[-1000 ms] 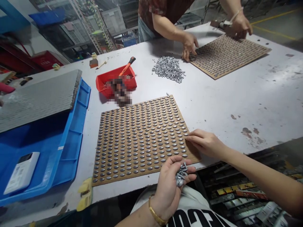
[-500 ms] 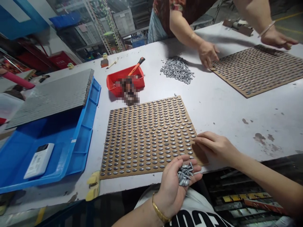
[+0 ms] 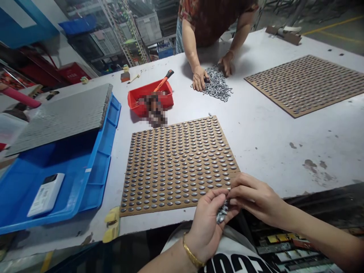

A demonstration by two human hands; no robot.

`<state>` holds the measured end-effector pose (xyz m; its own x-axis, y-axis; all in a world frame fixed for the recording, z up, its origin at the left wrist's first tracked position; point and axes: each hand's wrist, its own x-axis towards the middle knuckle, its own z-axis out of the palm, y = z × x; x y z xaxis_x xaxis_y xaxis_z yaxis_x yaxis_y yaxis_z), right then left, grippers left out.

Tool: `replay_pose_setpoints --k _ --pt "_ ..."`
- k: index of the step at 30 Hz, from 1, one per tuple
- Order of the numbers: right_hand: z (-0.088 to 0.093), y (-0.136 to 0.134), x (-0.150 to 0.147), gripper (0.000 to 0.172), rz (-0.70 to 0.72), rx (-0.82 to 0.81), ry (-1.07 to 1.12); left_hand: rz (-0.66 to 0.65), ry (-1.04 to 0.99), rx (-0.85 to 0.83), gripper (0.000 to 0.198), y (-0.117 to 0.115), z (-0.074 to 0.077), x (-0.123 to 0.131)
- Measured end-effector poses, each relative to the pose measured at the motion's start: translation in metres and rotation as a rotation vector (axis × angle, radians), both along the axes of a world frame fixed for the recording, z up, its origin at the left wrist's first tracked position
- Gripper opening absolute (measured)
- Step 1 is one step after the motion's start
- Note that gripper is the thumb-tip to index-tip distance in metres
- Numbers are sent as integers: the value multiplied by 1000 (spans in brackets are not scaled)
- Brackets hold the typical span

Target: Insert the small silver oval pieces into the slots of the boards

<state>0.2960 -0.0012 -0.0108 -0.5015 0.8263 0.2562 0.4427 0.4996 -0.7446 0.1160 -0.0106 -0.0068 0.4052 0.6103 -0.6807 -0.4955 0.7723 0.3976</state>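
At the near right corner of the pellet-studded cardboard sheet, the left hand cups spindle-shaped metal pellets, the right hand meets its fingertips, grip unclear, and beyond the sheet a pellet heap lies between a co-worker's hands.

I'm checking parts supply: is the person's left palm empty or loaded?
Loaded: silvery pieces show in the cupped left hand. The right hand partly covers it, so I cannot tell how many.
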Motion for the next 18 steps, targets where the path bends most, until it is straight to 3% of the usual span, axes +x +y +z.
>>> replay_pose_setpoints --k 3,8,14,18 --pt "-1 -4 -2 15 -14 -26 53 -67 12 37 18 -2 -2 0" --pt "-8 -15 -6 7 -215 -93 125 -70 26 59 20 -5 -6 0" --pt "-11 -31 -10 31 -159 -44 97 -42 20 75 17 -6 -7 1" --pt "-13 -26 1 28 -198 -36 25 -66 32 48 23 -7 -3 3"
